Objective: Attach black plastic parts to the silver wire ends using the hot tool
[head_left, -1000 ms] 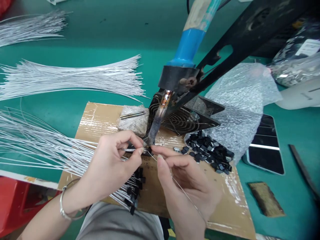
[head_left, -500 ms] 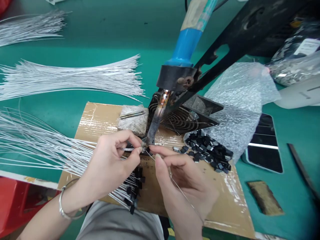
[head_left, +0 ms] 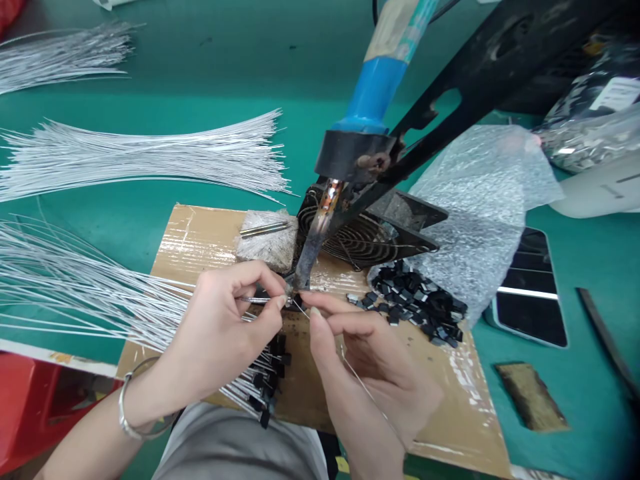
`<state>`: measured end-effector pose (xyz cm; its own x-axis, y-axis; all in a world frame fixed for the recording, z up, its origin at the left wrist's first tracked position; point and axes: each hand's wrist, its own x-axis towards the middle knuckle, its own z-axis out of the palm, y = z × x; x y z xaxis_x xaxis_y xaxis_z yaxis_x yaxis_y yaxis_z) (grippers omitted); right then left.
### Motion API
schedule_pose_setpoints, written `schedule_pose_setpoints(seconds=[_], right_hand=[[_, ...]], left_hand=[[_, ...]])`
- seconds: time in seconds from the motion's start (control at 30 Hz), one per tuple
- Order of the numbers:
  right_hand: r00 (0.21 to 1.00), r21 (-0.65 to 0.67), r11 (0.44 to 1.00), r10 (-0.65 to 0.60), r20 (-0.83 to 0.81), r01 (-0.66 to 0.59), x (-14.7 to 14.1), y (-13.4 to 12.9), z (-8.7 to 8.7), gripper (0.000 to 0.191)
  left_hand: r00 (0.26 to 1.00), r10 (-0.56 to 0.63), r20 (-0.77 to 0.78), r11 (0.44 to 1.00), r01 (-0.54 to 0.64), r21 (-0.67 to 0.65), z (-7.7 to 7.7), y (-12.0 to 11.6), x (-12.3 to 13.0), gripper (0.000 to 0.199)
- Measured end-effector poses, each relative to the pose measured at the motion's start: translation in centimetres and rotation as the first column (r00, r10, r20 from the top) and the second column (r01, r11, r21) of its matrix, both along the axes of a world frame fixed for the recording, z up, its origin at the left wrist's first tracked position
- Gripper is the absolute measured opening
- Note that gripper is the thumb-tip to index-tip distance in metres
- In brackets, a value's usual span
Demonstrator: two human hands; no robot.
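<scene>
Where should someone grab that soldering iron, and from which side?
Probably by its blue handle, coming from the picture's left: that side looks open, while the black bracket slants away to the right. The bare metal shaft ends by the left hand and may be hot.

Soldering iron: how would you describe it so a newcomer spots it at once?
On the green tabletop lies a cardboard sheet, with a black arm slanting in from the upper right. A ring on that arm holds the soldering iron, tip down near the left hand and right hand. Unlike the black fan behind it, it is bright blue partway up.
</scene>
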<state>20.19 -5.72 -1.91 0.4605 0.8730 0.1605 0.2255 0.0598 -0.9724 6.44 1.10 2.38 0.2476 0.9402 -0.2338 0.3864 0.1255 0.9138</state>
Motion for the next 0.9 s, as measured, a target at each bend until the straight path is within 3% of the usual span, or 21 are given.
schedule_pose_setpoints(seconds=[0.9], right_hand=[[1.000,0.044,0.999,0.003,-0.013,-0.002,-0.09,0.28,-0.40,0.016]], left_hand=[[1.000,-0.006,0.002,1.000,0.006,-0.008,-0.09,0.09,-0.02,0.007]])
